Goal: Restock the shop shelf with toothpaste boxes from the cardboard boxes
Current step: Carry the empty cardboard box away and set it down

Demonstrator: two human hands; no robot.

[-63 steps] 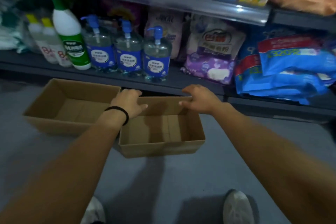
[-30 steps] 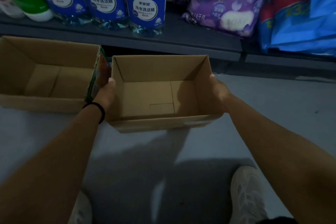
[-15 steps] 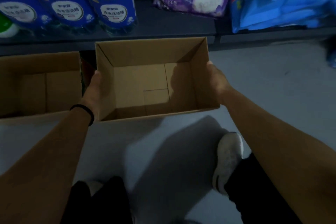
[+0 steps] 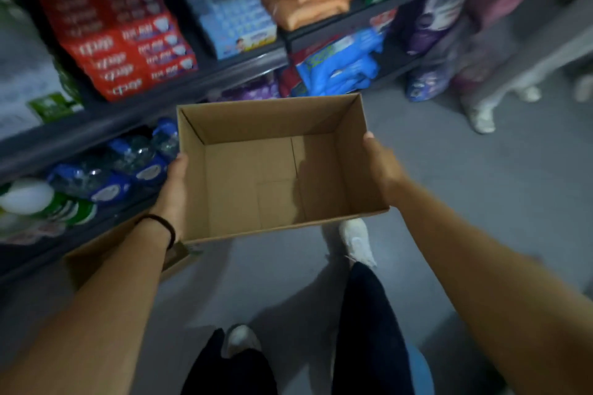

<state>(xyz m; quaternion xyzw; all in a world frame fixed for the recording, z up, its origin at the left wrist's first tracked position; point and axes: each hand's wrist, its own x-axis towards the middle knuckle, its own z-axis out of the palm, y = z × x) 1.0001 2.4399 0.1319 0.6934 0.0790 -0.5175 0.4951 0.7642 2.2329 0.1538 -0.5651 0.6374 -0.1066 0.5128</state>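
I hold an empty open-topped cardboard box [image 4: 266, 122] in the air, in front of the shelves. My left hand [image 4: 175, 189] grips its left wall, thumb at the rim. My right hand [image 4: 380, 167] grips its right wall; the fingers of both hands are hidden behind the cardboard. A stack of red toothpaste boxes [image 4: 128, 54] fills the upper shelf [image 4: 192, 86] at the left. A second cardboard box [image 4: 96, 260] stays on the floor, partly hidden under my left forearm.
Light blue cartons [image 4: 237, 22] stand right of the toothpaste. Blue-labelled bottles [image 4: 128, 163] line the lower shelf, blue bags [image 4: 340, 67] further right. White legs [image 4: 481, 119] stand at the far right. My shoes [image 4: 356, 240] are on the grey floor below the box.
Both hands moved from the box's top rim to its side walls and lifted it off the floor. The view swung up and right, and the toothpaste shelf is back in sight.
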